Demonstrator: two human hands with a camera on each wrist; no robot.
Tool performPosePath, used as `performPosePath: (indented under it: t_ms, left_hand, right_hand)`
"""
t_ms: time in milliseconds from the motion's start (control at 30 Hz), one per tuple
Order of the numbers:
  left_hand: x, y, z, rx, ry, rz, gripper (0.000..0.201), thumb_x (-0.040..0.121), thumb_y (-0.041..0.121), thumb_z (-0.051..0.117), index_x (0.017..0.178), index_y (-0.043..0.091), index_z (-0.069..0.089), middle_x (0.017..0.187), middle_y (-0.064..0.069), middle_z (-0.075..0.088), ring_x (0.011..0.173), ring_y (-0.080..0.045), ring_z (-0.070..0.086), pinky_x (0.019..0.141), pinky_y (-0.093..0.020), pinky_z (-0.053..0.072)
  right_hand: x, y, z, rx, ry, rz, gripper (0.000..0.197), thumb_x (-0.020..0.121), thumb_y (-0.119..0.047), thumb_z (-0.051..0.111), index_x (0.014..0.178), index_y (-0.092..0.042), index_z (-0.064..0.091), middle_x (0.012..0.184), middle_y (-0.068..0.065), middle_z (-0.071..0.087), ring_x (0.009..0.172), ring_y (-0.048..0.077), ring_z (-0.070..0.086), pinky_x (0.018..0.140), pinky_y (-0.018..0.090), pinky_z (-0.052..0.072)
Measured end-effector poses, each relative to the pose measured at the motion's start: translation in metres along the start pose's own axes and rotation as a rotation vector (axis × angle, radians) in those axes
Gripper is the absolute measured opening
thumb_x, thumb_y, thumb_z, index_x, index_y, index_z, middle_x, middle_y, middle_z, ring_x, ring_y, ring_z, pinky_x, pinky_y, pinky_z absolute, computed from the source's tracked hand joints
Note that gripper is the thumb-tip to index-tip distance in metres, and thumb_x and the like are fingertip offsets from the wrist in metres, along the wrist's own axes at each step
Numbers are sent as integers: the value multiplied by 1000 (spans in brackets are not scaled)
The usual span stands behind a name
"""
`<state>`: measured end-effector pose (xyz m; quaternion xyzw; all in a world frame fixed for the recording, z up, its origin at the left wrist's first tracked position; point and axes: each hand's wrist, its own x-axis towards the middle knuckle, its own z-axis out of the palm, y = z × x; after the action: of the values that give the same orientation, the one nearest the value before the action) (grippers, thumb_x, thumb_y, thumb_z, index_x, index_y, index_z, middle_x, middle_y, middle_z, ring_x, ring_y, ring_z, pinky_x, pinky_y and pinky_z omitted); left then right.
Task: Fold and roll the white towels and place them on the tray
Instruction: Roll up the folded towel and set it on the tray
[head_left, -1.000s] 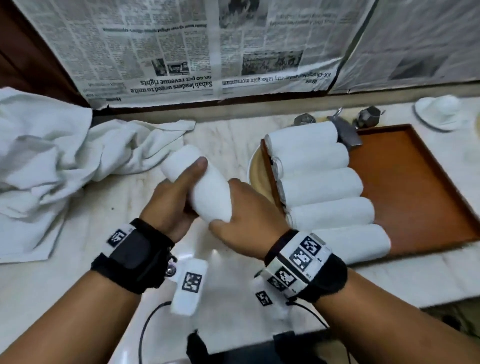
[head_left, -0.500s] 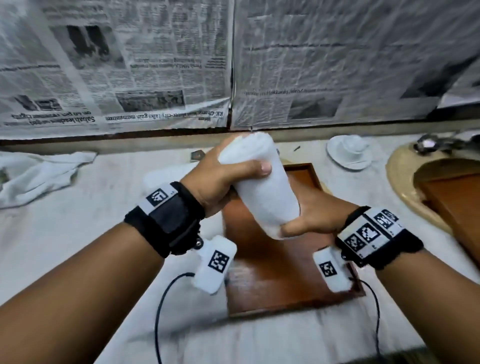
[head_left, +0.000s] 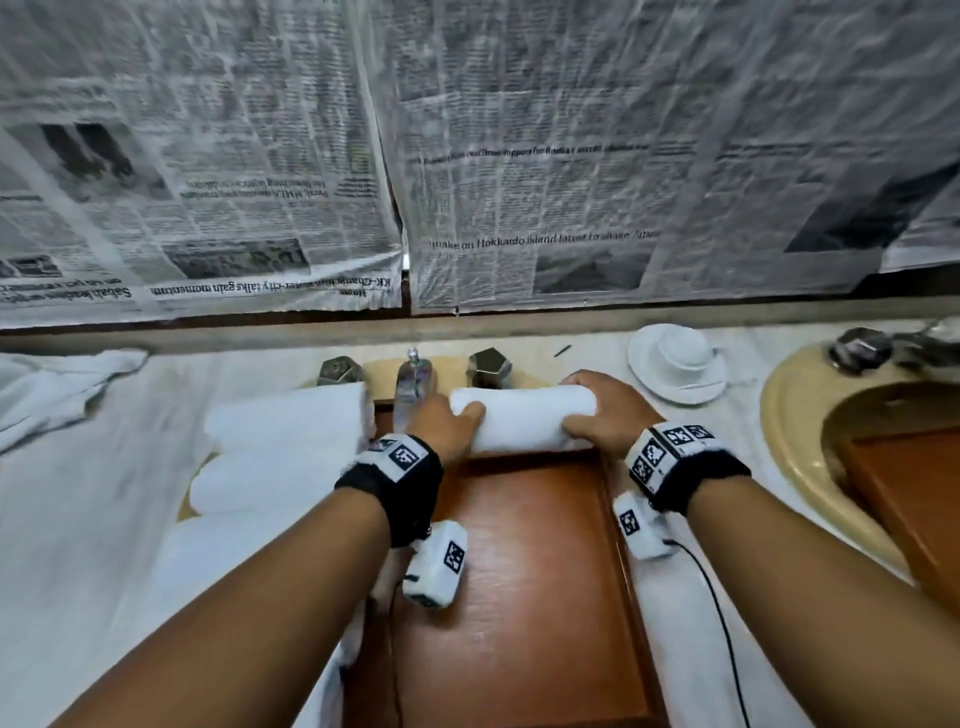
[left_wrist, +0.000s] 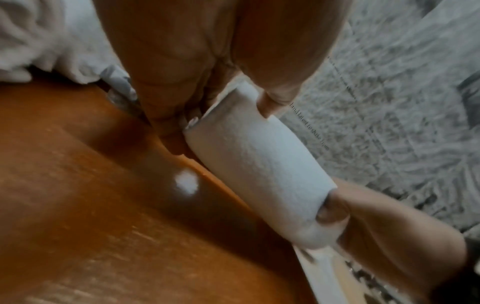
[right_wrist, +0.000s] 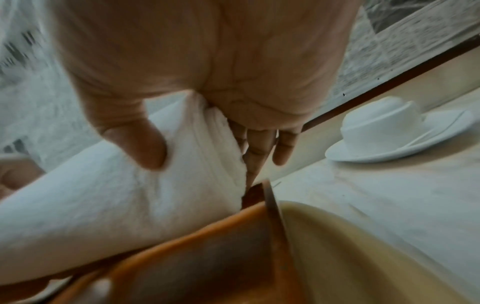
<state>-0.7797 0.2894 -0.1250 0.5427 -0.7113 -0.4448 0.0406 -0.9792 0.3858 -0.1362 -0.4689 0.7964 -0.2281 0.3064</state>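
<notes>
Newspapered wall (head_left: 519, 156); wrist views alone: thumbs denting rolled towel (left_wrist: 259, 174).

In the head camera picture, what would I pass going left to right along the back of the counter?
Crumpled white cloth → left tap handle → spout → rolled towel held at its ends by left hand and right hand → upturned cup on saucer → second basin.

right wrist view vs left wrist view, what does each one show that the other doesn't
Only the right wrist view shows the cup upside down on its saucer, and the sink rim. Only the left wrist view shows the left hand at the roll's far end, loose white cloth, and the broad tray floor. Both show the rolled towel, the right hand holding it, a tray edge and the newspaper.
</notes>
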Motion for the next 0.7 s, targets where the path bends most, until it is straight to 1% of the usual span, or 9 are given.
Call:
performPosePath:
  t_ms: [67,100,167,200,267,333,433,567,700]
  left_hand:
    - [11,-1,10,2,21,-26,61,99,28,50,147,-3,28,146,-23,43,132,-35,44,105,-33,34]
    - [15,-2,13,20,49,-17,57,99,24,49,146,-2,30,145,-24,43,131,-36,44,105,-33,35]
    - [21,-4,21,109,104,66,48,99,20,47,141,-2,37,148,-24,37,137,-33,36,108,-31,28]
    - [21,-4,24,172,110,116,47,99,20,47,141,0,37,152,-24,30,140,-32,30,111,-30,23]
    - [17,-5,30,362,120,233,58,98,30,48,147,4,29,157,-20,17,145,-32,18,117,-34,15]
    - [14,-6,38,552,111,325,74,93,42,52,152,11,19,159,-16,11,146,-34,11,120,-42,11]
    - [20,-10,46,700,58,376,88,92,47,55,156,15,4,163,-11,5,149,-32,4,119,-48,6]
    - [29,-14,51,794,115,381,91,90,45,60,155,12,7,159,-14,18,146,-32,17,119,-47,13]
    - [30,-11,51,842,102,384,86,83,38,57,153,11,16,145,-16,34,134,-35,32,115,-46,24]
  right_hand:
    - [13,5,2,-113,-7,8,53,52,-46,57,104,-36,61,97,-6,62,97,19,59,87,32,44]
    - [18,7,3,-194,-10,12,56,54,-48,53,108,-37,61,97,-5,60,101,19,56,93,33,39]
    - [29,12,7,-328,-7,3,62,58,-53,46,116,-39,61,102,0,58,109,22,48,95,34,29]
    - [32,14,9,-352,-9,-3,65,58,-55,42,118,-38,61,106,3,59,112,23,47,94,34,28]
    - [39,16,12,-386,-12,-16,66,62,-53,39,119,-30,61,114,4,57,113,26,46,95,36,31]
    - [40,14,12,-420,-1,-8,62,67,-48,37,117,-22,61,115,5,51,112,28,46,97,40,34]
    - [41,8,11,-483,12,28,61,70,-43,29,117,-19,60,116,7,53,111,29,51,94,39,33]
    - [41,1,15,-592,123,-17,49,74,-38,30,110,-20,59,109,5,60,101,29,57,86,39,34]
    - [38,6,19,-562,103,21,47,78,-37,32,112,-18,58,110,7,62,101,31,57,86,39,38]
